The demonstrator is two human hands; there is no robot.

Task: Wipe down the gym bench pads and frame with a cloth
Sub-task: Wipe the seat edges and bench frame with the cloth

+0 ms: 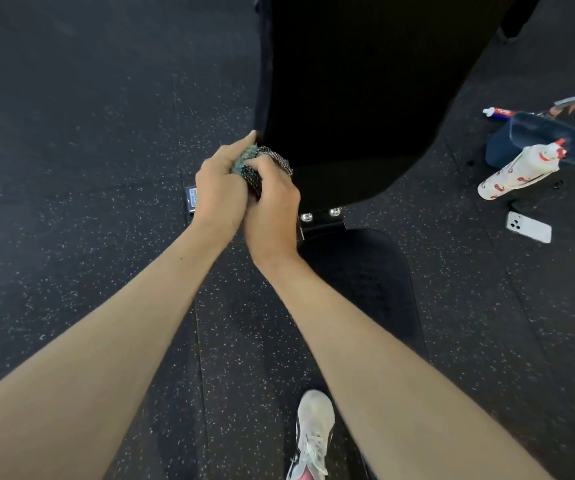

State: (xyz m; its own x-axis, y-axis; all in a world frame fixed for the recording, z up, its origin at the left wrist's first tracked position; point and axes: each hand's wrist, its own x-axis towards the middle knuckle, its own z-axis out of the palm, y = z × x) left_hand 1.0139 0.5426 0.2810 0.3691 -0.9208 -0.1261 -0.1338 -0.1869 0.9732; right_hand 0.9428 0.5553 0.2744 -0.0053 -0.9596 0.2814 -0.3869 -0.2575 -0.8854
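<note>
- Floor (71, 133): dark speckled rubber, fills the view.
- Gym bench back pad (365, 98): black, the biggest thing in frame. It runs from centre out to 12 o'clock, with its rounded lower end pointing back at 6. Looks inclined, though the angle is hard to read from above.
- Seat pad (365, 282): on the same line, carrying on from centre toward 5–6 o'clock. The bench's long axis is therefore roughly 12-to-6, and the person stands at the 6 end, off its 9 o'clock side.
- Left hand (218, 195) and right hand (274, 209): side by side and touching at the back pad's lower corner on the 9 o'clock side.
- Fingers (234, 150): both sets curl tight round the cloth, none spread.
- My read is that the two-handed hold is bunching or refolding the wad for a fresh face before the pad edge gets wiped.
- Bucket (499, 148) and spray bottle (518, 169): on the floor at 3 o'clock. The bottle leans on the bucket. Probably parked within reach but off the wiping path.
- Shoe (314, 427): white, at 6 o'clock beside the seat pad.
- Phone (528, 227): face down, at 6 o'clock of the bottle.
- Cloth (265, 161): teal-grey wad between both hands, touching or just beside the pad corner. I can't tell which.
- Frame bracket (320, 220): two shiny bolts between the pads, just at 3 o'clock of the right hand.
- Tube (499, 113): lies at 12 o'clock of the bucket.
</note>
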